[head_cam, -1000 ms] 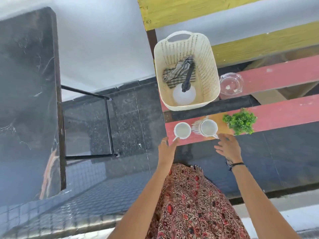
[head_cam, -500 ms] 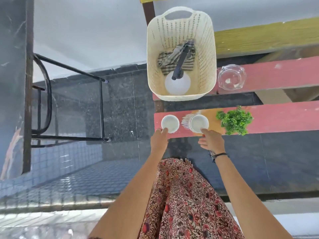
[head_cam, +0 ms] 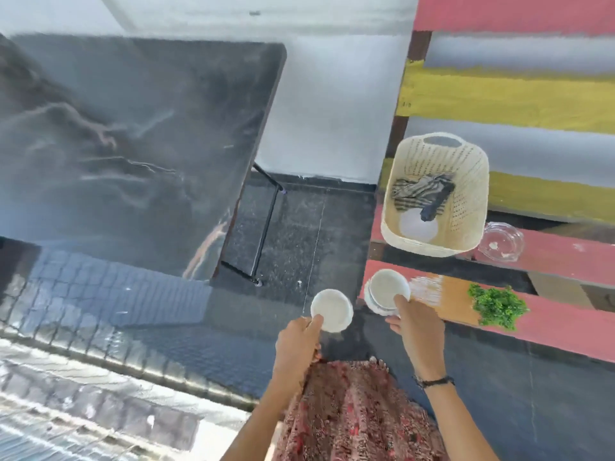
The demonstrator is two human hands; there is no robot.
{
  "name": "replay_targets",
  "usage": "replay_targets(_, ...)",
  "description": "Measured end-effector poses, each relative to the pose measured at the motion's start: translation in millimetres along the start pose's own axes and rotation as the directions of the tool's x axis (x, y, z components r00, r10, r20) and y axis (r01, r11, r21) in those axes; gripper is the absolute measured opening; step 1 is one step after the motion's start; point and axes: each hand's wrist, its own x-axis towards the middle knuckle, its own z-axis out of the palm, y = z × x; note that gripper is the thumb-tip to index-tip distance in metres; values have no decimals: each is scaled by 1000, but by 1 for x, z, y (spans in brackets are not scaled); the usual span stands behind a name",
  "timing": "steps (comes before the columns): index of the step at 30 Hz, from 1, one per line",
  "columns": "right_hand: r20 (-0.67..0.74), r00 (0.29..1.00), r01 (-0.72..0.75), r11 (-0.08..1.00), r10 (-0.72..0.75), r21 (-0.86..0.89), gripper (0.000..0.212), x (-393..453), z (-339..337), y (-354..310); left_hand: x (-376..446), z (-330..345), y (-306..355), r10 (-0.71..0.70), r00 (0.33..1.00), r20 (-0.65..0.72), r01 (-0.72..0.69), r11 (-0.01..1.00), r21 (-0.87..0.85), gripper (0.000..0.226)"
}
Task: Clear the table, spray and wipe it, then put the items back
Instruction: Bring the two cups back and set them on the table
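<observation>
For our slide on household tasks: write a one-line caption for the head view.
Each hand, left hand and right hand, holds a white cup beside the bench.

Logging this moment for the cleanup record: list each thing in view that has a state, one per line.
Left hand: pinching the rim of a white cup.
Left cup: lifted, off the bench.
Right hand: gripping the other white cup.
Right cup: held at the bench's end.
Basket: upright on the bench, holding a striped cloth and a spray bottle.
Glass dish: resting on the bench.
Plant: on the bench.
Dark table: bare top.
</observation>
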Motion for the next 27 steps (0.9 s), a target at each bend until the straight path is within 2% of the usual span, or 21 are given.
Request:
replay_targets(5, 105, 984, 143, 989, -147, 43, 40, -58, 69, -83, -38, -111, -11, -31, 977, -210, -14, 977, -212, 42)
replay_targets(9, 237, 954, 181, 983, -186, 42, 45, -77, 130, -138, -41, -191, -21, -10, 924, -383, -102, 957, -271, 33)
replay_targets(12, 261, 932, 253, 967, -250, 23, 26, -93, 176, -178, -39, -257, -36, 3, 884, -468, -155, 945, -287, 34)
replay_targets(15, 296, 906, 302, 952, -303, 50, 29, -97, 218, -210, -30, -320, -52, 21, 853, -522, -183, 948, -261, 36)
replay_targets(17, 326, 892, 308, 949, -313, 70, 26, -97, 247, -228, -22, -360, -61, 45, 841, -540, -181, 963, -201, 36)
replay_targets(21, 353, 867, 349, 935, -350, 69, 25, -94, 291, -256, 5, -423, -69, 67, 862, -502, -173, 970, -169, 37)
replay_targets(25, 336, 863, 373, 925, -377, 79, 23, -74, 329, -284, 48, -482, -56, 127, 873, -472, -164, 986, -37, 50)
replay_targets(27, 327, 870, 363, 928, -370, 83, 19, -58, 347, -300, 73, -508, -49, 147, 883, -446, -151, 988, 26, 39)
